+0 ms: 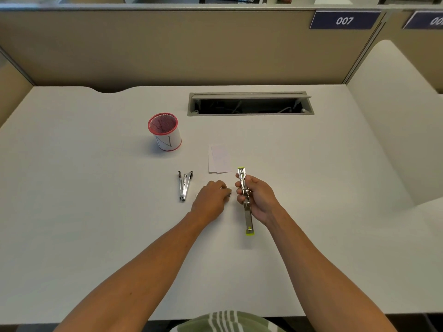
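My right hand (pixel 257 196) grips a metal stapler with lime-green ends (pixel 248 216), swung fully open into one long strip and held just above the white desk (pixel 96 212). My left hand (pixel 211 197) rests on the desk beside it with curled fingers; its fingertips pinch something small and dark (pixel 229 194), possibly staples, too small to name. A second, silver stapler (pixel 184 185) lies partly open to the left of that hand. A few small white paper slips (pixel 219 159) lie just beyond both hands.
A red mesh pen cup (pixel 165 131) wrapped in white paper stands at the back left. An open cable hatch (pixel 250 104) is set into the desk's far side. Beige partitions enclose the desk, with a raised side panel (pixel 395 116) on the right.
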`<action>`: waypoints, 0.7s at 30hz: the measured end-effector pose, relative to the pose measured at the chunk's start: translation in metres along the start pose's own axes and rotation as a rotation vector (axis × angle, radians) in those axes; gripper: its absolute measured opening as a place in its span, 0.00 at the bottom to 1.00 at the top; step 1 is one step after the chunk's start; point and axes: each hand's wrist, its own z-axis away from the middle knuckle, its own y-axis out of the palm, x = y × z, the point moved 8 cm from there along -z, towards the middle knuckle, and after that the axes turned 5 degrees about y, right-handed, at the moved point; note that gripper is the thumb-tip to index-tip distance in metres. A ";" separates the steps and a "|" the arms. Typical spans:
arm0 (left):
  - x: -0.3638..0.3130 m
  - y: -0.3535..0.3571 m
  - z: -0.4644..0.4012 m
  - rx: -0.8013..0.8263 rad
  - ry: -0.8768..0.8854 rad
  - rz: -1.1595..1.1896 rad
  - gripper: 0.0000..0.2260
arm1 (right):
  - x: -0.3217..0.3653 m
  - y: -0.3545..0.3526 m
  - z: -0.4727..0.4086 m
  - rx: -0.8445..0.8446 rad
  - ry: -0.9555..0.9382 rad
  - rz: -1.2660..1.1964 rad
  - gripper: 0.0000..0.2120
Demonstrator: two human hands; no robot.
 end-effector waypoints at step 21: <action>0.043 -0.051 0.017 -0.380 -0.406 0.754 0.04 | -0.011 0.009 -0.010 0.066 0.038 -0.008 0.12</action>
